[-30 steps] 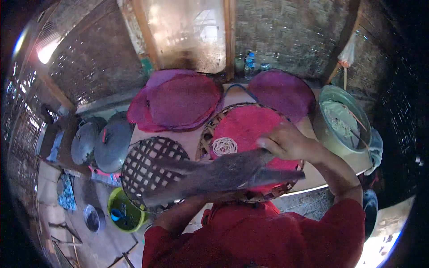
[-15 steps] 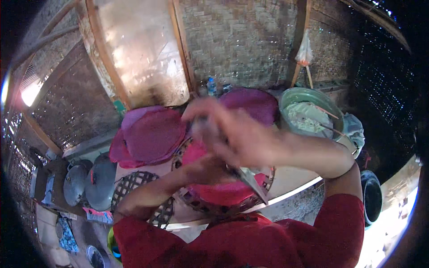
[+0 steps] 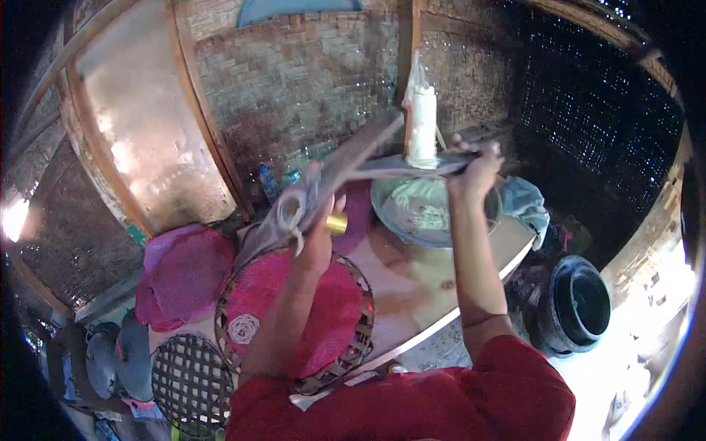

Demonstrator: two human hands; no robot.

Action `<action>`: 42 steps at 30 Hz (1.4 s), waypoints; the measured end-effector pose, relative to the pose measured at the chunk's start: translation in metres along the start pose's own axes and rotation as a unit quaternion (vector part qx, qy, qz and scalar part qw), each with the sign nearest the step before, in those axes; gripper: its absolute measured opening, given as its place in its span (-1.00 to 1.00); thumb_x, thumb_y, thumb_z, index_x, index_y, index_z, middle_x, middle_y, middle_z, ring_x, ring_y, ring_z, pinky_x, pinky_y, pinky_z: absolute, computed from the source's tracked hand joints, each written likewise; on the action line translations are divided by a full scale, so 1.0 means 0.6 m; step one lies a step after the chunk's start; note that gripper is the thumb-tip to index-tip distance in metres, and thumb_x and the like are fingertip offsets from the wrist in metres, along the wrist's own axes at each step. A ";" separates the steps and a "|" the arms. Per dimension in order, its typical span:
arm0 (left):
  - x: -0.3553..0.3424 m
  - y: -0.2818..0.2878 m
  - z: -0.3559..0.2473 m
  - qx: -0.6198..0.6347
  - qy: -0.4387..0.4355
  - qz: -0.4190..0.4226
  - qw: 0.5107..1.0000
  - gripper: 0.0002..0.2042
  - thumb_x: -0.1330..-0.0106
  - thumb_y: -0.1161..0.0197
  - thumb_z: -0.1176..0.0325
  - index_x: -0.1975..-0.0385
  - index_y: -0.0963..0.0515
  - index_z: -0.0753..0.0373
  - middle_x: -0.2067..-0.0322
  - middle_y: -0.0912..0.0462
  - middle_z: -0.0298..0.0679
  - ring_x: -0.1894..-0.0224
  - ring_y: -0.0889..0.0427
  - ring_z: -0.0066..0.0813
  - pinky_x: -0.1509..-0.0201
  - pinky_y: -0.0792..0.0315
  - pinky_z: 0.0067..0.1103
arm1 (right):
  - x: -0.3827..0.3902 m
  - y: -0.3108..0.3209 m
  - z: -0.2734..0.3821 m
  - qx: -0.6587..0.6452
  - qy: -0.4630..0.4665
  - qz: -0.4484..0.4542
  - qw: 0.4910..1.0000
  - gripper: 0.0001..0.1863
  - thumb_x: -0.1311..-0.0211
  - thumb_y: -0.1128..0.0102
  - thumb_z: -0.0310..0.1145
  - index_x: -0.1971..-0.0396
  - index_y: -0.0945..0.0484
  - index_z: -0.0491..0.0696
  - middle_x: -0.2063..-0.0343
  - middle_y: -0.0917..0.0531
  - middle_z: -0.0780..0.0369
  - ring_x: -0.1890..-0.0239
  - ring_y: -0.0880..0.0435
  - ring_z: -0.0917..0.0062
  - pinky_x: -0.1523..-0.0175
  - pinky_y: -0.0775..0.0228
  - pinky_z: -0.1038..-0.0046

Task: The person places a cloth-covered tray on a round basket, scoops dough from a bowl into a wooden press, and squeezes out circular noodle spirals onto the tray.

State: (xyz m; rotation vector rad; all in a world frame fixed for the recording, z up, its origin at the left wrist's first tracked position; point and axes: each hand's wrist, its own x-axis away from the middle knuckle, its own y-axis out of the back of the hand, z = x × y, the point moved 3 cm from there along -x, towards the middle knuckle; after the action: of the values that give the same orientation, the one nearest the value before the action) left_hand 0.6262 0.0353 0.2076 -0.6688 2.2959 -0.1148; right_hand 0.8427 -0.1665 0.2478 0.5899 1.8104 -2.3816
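Both my hands grip a long grey hand press [image 3: 334,173] with two arms spread apart, raised above the table and blurred by motion. My left hand [image 3: 318,239] is closed round its near left part, beside a pale ring-shaped end and a short yellow cylinder [image 3: 336,223]. My right hand [image 3: 478,173] is closed on the far right end of the lower arm. A white upright cylinder [image 3: 422,128], seemingly of dough, stands at that arm. Beneath it is a wide basin [image 3: 387,226] with white dough [image 3: 419,206] inside. Under my left forearm, a white coil of strands [image 3: 244,328] lies on pink mesh [image 3: 331,309].
The pink mesh lies in a round openwork basket [image 3: 360,342]. A second lattice basket [image 3: 191,382] stands near left, below stacked pink mesh rounds [image 3: 184,275]. Dark pots [image 3: 581,305] stand to the right. A bottle [image 3: 267,180] and a woven wall [image 3: 309,95] are behind.
The view has swung right. My hands, close together before, are now apart, with the press's arms spread. The white cylinder and the white coil have come into sight.
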 end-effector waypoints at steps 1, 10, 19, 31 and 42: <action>-0.028 -0.017 -0.003 -0.041 -0.052 -0.036 0.997 -0.70 -0.30 -0.09 0.33 0.01 -0.40 0.27 0.16 -0.54 -0.20 0.17 -0.54 -0.37 0.13 -0.48 -0.47 | 0.014 0.010 -0.031 -0.003 -0.046 -0.015 0.999 -0.77 -0.32 0.11 -0.19 0.20 -0.25 -0.02 0.52 -0.43 0.21 0.53 -0.44 0.42 0.33 -0.44 0.33; -0.163 -0.008 -0.007 0.128 0.086 -0.233 0.960 -0.82 -0.12 -0.28 0.36 0.34 -0.48 0.24 0.49 -0.47 -0.33 0.43 -0.45 -0.54 0.32 -0.40 -0.57 | -0.090 0.300 0.019 0.930 -0.089 0.355 0.041 -0.59 -0.18 0.02 -0.07 0.08 -0.50 -0.01 0.12 -0.56 0.14 0.10 -0.57 0.27 0.05 -0.37 0.18; -0.235 -0.133 0.034 -0.573 -0.284 0.045 0.767 -0.70 -0.03 -0.31 0.29 0.26 -0.48 0.26 0.33 -0.57 -0.12 0.29 -0.57 -0.22 0.16 -0.45 -0.40 | -0.066 0.298 0.031 0.862 -0.086 0.467 0.179 -0.61 -0.12 -0.02 -0.07 0.07 -0.50 0.10 0.30 -0.63 0.08 0.22 -0.64 0.25 0.15 -0.47 0.19; -0.239 -0.182 0.252 -0.637 -0.297 0.200 0.683 -0.67 0.06 -0.29 0.08 0.36 -0.52 0.14 0.33 -0.57 -0.17 0.30 -0.57 -0.23 0.28 -0.43 -0.41 | -0.143 0.290 0.107 0.709 -0.356 0.508 0.334 -0.61 -0.23 0.05 -0.08 -0.02 -0.48 0.17 0.29 -0.64 0.12 0.36 -0.60 0.45 0.26 -0.47 0.41; -0.218 -0.273 0.257 -0.590 -0.264 0.304 0.700 -0.63 0.16 -0.33 0.11 0.35 -0.50 0.14 0.47 -0.45 -0.23 0.39 -0.52 -0.22 0.34 -0.41 -0.41 | -0.151 0.129 0.117 0.775 -0.092 0.526 0.337 -0.57 -0.07 -0.03 -0.40 -0.02 -0.49 0.12 0.32 -0.64 0.28 0.49 -0.58 0.53 0.45 -0.42 0.46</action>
State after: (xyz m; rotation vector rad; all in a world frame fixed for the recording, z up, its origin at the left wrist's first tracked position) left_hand 0.8792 -0.0235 0.2213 -0.3575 1.6414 1.7484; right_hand 0.9322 -0.2693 0.2253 0.8931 -1.3357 -1.8721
